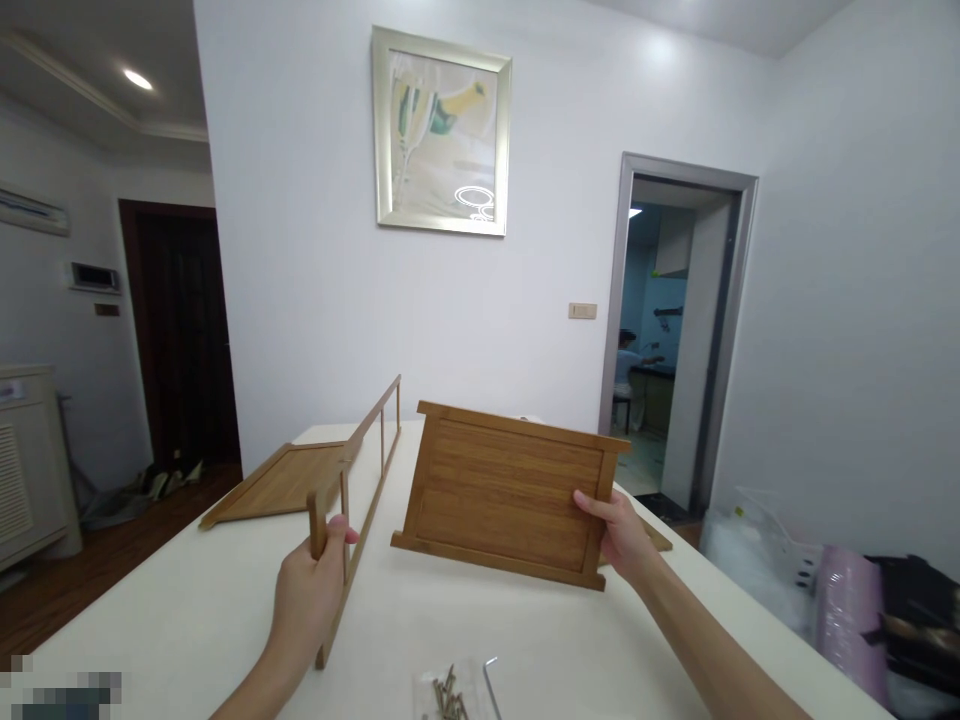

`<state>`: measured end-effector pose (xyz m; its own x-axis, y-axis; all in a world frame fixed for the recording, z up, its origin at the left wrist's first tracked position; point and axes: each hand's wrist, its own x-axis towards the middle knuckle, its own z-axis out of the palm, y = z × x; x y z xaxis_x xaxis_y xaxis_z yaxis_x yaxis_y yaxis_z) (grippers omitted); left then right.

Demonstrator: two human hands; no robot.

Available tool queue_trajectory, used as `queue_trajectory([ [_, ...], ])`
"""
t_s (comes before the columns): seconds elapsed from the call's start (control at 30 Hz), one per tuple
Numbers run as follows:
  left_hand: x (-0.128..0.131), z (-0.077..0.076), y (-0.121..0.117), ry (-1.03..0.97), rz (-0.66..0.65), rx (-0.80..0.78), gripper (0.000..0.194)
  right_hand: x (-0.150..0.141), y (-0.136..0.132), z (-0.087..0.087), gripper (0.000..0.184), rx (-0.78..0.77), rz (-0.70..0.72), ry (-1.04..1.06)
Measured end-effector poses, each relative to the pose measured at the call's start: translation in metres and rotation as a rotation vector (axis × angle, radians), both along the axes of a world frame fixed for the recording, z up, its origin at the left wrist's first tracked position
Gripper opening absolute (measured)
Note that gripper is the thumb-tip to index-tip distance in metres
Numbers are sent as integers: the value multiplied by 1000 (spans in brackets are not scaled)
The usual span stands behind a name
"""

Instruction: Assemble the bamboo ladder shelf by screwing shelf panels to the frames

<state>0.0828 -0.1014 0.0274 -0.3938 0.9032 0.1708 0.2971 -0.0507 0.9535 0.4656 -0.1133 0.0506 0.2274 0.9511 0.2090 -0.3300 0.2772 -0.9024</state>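
Note:
My left hand (pixel 311 590) is closed around the near end of a long, narrow wooden frame (pixel 382 440) with crossbars, which stands on edge on the white table. In my right hand (pixel 619 535) is a framed wooden panel (pixel 502 490), pinched at its right edge with the thumb on the near face. The panel is tilted up, facing me, to the right of the frame. Another wooden panel (pixel 292 480) lies flat beyond my left hand. Part of a further wooden piece (pixel 656 535) shows behind my right hand, mostly hidden.
On the white table (pixel 202 610), a clear bag of screws (pixel 450 695) and an L-shaped hex key (pixel 491 685) lie at the near edge. Plastic-wrapped items (pixel 847 620) stand on the right. Through the doorway (pixel 652 340), a person (pixel 628 365) sits in another room.

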Motion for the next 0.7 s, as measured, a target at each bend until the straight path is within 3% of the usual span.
queue_trajectory([
  [0.23,-6,-8,-16,-26,21,1,63,-5,-3,-2,42,-1,80,-75],
  [0.7,9,2,-27,-5,2,12,57,-7,2,-10,36,-46,63,-76],
])
